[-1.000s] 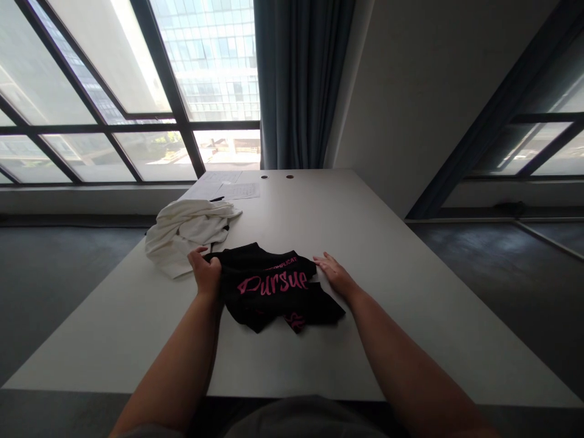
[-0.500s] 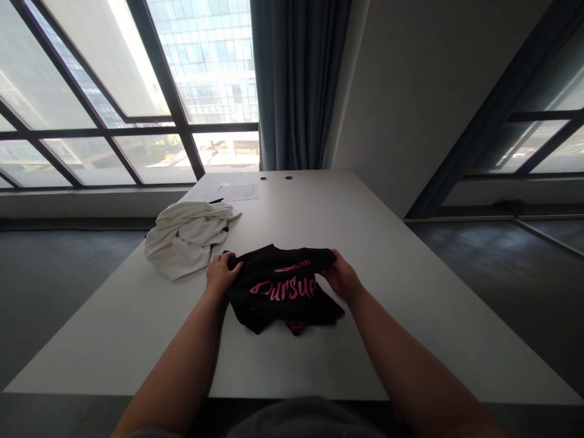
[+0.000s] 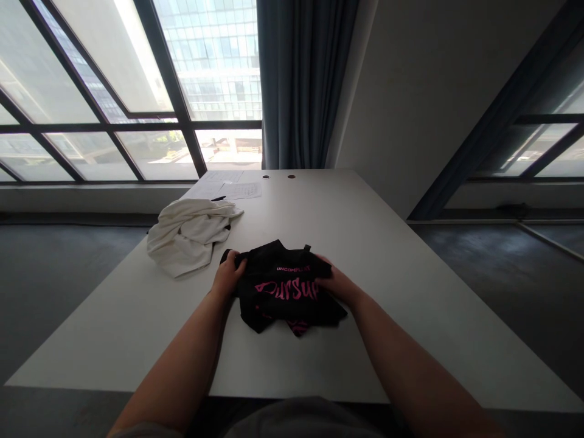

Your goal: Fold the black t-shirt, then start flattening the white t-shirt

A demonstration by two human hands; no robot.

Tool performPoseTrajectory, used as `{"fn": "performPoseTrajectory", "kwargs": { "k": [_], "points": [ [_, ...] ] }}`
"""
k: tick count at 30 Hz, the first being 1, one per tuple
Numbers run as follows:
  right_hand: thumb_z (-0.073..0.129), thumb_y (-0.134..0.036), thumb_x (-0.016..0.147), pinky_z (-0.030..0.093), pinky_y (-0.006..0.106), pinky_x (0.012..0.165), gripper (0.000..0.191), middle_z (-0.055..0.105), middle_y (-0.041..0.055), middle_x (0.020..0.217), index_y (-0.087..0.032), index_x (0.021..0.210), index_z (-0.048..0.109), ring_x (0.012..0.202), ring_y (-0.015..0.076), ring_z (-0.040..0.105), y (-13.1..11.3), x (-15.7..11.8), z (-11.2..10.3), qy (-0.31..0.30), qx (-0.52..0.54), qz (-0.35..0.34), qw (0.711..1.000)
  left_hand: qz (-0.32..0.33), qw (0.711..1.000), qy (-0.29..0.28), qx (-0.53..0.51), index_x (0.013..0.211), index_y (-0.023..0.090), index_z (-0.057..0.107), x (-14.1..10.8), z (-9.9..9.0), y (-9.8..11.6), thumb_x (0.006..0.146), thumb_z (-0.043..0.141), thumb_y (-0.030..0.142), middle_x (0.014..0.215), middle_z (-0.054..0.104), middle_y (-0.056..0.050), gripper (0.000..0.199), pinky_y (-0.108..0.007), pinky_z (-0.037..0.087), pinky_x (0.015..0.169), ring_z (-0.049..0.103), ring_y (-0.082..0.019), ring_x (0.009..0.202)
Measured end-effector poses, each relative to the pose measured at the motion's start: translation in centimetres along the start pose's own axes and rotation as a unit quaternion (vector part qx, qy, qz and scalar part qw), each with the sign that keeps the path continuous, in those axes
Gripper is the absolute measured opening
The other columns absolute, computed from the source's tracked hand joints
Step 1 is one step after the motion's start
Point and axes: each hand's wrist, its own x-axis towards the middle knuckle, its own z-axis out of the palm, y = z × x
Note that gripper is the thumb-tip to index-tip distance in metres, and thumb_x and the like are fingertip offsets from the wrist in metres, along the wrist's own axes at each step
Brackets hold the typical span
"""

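A black T-shirt (image 3: pixel 278 304) with pink lettering lies bunched on the white table (image 3: pixel 292 371) in front of me. My left hand (image 3: pixel 229 272) grips its left edge, thumb on top and the fingers curled around the cloth. At the right edge, my right hand (image 3: pixel 335 281) pinches the fabric, with part of its fingers hidden by the shirt. A small dark tag stands up at the shirt's far edge. The lower part of the lettering is folded out of sight.
A crumpled white garment (image 3: pixel 187 237) lies on the table to the left, beyond my left hand. Behind it are printed papers (image 3: pixel 237 190) and a black pen (image 3: pixel 218 198). Two round holes are set near the table's far end, by a blue curtain (image 3: pixel 305 85).
My right hand has moved left and inward, folding the shirt's right edge in. The left hand has shifted slightly right, and the tag has come into view.
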Motion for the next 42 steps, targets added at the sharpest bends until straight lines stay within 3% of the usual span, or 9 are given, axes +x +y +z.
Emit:
{"fn": "performPoseTrajectory", "kwargs": {
  "k": [3, 5, 12, 17, 23, 28, 33, 37, 42],
  "points": [
    [0.09, -0.059, 0.073, 0.048, 0.054, 0.119, 0.078, 0.07, 0.012, 0.138, -0.019, 0.137, 0.068, 0.133, 0.0344, 0.064, -0.4, -0.6, 2.2, -0.103, -0.129, -0.004, 0.986, -0.004, 1.0, -0.021, -0.017, 0.126, 0.026, 0.058, -0.3, 0.0, 0.2, 0.096, 0.062, 0.049, 0.106, 0.078, -0.009, 0.038, -0.041, 0.057, 0.09, 0.075, -0.03, 0.099],
    [0.086, -0.058, 0.079, 0.047, 0.053, 0.122, 0.078, 0.067, 0.011, 0.143, -0.021, 0.144, 0.065, 0.135, 0.0325, 0.063, -0.7, -0.8, 2.8, -0.115, -0.132, -0.026, 0.984, -0.009, 0.999, -0.015, -0.036, 0.129, 0.026, 0.058, -0.4, 0.0, 0.2, 0.094, 0.065, 0.051, 0.114, 0.078, -0.01, 0.044, -0.041, 0.058, 0.092, 0.076, -0.03, 0.103],
    [0.086, -0.051, 0.081, 0.044, 0.051, 0.124, 0.072, 0.067, 0.0098, 0.143, -0.022, 0.143, 0.063, 0.137, 0.0296, 0.062, -0.4, -0.8, 2.2, -0.045, 0.001, -0.025, 0.999, 0.026, 0.997, -0.03, -0.063, 0.149, 0.029, 0.052, -0.6, -0.2, 0.5, 0.092, 0.068, 0.054, 0.127, 0.075, -0.011, 0.064, -0.049, 0.056, 0.107, 0.071, -0.033, 0.122],
    [0.092, -0.041, 0.071, 0.057, 0.046, 0.108, 0.07, 0.072, 0.0068, 0.128, -0.024, 0.132, 0.062, 0.119, 0.027, 0.069, -0.2, -0.7, 2.2, 0.049, 0.128, -0.009, 0.991, 0.078, 0.994, -0.065, -0.051, 0.146, 0.028, 0.056, -0.5, -0.2, 0.5, 0.081, 0.082, 0.035, 0.134, 0.072, -0.008, 0.071, -0.046, 0.056, 0.11, 0.07, -0.031, 0.122],
    [0.095, -0.051, 0.063, 0.052, 0.024, 0.063, 0.082, 0.067, -0.0042, 0.088, -0.028, 0.13, 0.052, 0.067, 0.0116, 0.06, -1.3, 0.3, -1.7, 0.174, 0.154, -0.016, 0.973, 0.09, 0.991, -0.082, -0.058, 0.14, 0.028, 0.061, -0.3, -0.3, 0.4, 0.084, 0.073, 0.026, 0.131, 0.074, -0.005, 0.057, -0.045, 0.055, 0.112, 0.07, -0.028, 0.121],
    [0.091, -0.056, 0.069, 0.034, 0.021, 0.057, 0.065, 0.042, -0.009, 0.066, -0.023, 0.119, 0.066, 0.057, 0.0063, 0.037, -0.7, -0.2, -6.7, 0.204, -0.096, -0.066, 0.972, 0.085, 0.995, -0.016, -0.059, 0.135, 0.026, 0.065, 0.1, -0.4, -0.2, 0.089, 0.064, 0.024, 0.135, 0.072, -0.006, 0.046, -0.046, 0.052, 0.117, 0.067, -0.027, 0.127],
    [0.079, -0.064, 0.08, 0.039, 0.026, 0.065, 0.047, 0.05, -0.0025, 0.067, -0.02, 0.098, 0.078, 0.062, 0.0098, 0.046, 0.6, -1.2, -10.7, 0.233, -0.379, -0.077, 0.893, 0.017, 0.992, 0.115, -0.052, 0.13, 0.023, 0.069, 0.6, -1.1, -1.7, 0.09, 0.061, 0.024, 0.13, 0.071, -0.01, 0.041, -0.047, 0.052, 0.118, 0.065, -0.028, 0.127],
    [0.06, -0.06, 0.095, 0.048, 0.036, 0.084, 0.046, 0.064, 0.0098, 0.086, -0.017, 0.089, 0.074, 0.084, 0.0201, 0.059, 0.2, -2.6, -14.9, 0.444, -0.474, -0.097, 0.754, -0.006, 0.985, 0.171, -0.027, 0.137, 0.019, 0.068, 1.0, -1.4, -2.7, 0.092, 0.059, 0.024, 0.128, 0.069, -0.013, 0.046, -0.048, 0.051, 0.118, 0.064, -0.03, 0.126],
    [0.052, -0.048, 0.102, 0.046, 0.054, 0.101, 0.04, 0.064, 0.0216, 0.103, -0.014, 0.094, 0.072, 0.112, 0.035, 0.058, -1.2, -5.0, -18.8, 0.581, -0.488, -0.05, 0.65, -0.018, 0.986, 0.164, 0.019, 0.152, 0.012, 0.057, 1.3, -0.5, -2.9, 0.094, 0.062, 0.03, 0.141, 0.059, -0.02, 0.062, -0.049, 0.045, 0.125, 0.056, -0.033, 0.138]
  ]
}}
